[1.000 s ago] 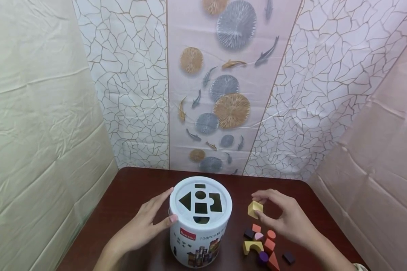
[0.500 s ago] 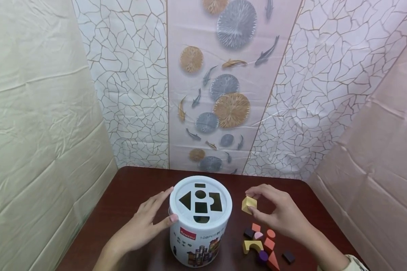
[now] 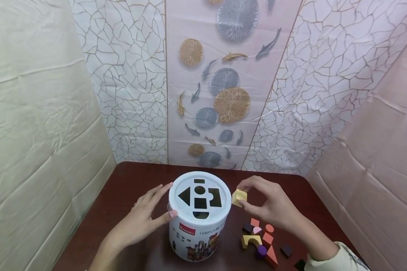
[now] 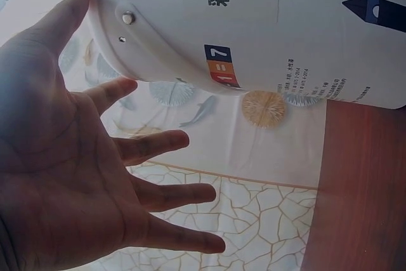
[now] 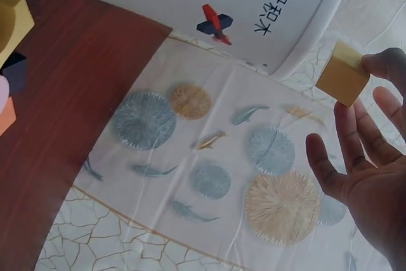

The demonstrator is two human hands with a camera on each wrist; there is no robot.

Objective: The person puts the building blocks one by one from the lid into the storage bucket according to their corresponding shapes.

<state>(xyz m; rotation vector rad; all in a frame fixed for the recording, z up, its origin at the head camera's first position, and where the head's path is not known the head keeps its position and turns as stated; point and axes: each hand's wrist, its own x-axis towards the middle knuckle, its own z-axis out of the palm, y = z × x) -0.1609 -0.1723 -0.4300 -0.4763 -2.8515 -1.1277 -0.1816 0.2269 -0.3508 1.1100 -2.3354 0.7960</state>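
Note:
A white bucket (image 3: 195, 237) stands upright on the table, its lid (image 3: 179, 216) cut with several shaped holes: a triangle, a circle, rectangles, a half-round and a notched one. Against the lid's left rim rest the thumb and index fingertip of my left hand (image 3: 140, 222); the left wrist view shows its other fingers spread straight. My right hand (image 3: 269, 199) pinches a yellow cube block (image 3: 239, 197) between thumb and fingers, just off the lid's right edge. In the right wrist view the yellow cube (image 5: 342, 74) sits beside the bucket's rim.
Right of the bucket lie loose blocks: a yellow arch (image 3: 251, 240), a purple cylinder (image 3: 261, 251), a red triangular block (image 3: 271, 256), a pink half-round (image 3: 256, 230) and a dark block (image 3: 286, 251). Fabric hangs behind the dark red table (image 3: 142, 177).
My right hand has moved left with the yellow cube, from above the loose blocks to the lid's right edge. My left hand stays at the bucket. The head view has shifted slightly.

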